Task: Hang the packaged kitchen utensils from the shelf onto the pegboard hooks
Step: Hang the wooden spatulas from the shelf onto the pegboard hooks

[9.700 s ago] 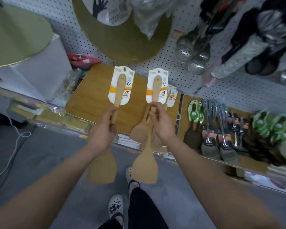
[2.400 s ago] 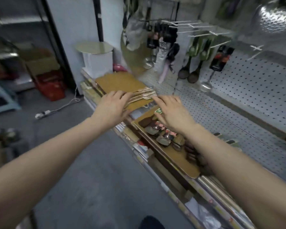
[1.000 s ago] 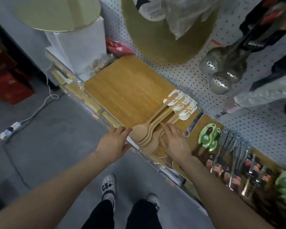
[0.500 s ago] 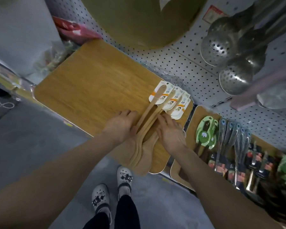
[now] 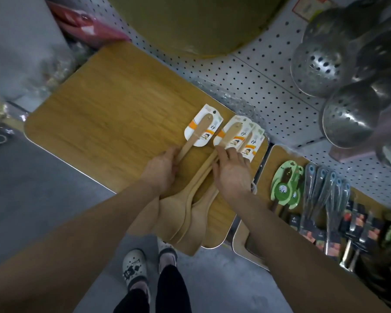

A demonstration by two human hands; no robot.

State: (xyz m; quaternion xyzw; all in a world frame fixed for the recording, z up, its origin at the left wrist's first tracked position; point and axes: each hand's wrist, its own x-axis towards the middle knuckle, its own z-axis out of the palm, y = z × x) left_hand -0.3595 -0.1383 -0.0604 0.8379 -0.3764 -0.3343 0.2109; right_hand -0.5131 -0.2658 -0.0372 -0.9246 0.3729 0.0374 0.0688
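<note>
Several wooden spatulas on white and orange cards lie in a stack (image 5: 191,219) on a bamboo cutting board (image 5: 111,109) on the shelf, blades over the front edge. My left hand (image 5: 160,173) grips the handle of the leftmost spatula (image 5: 193,137), which is fanned away from the others. My right hand (image 5: 234,171) rests on the handles of the remaining spatulas (image 5: 234,134), fingers fairly straight just below their cards. The white pegboard (image 5: 257,71) rises behind the shelf; no bare hook shows in view.
Perforated metal skimmers (image 5: 318,66) hang at the upper right. A large round board (image 5: 190,23) leans on the pegboard above. Green-carded utensils (image 5: 284,188) and packaged spatulas (image 5: 325,199) lie on a second board (image 5: 278,157) to the right. Grey floor and my shoes (image 5: 134,267) below.
My left hand has pulled one spatula leftward out of the stack, so its card now lies apart. My right hand slid up the handles toward the cards.
</note>
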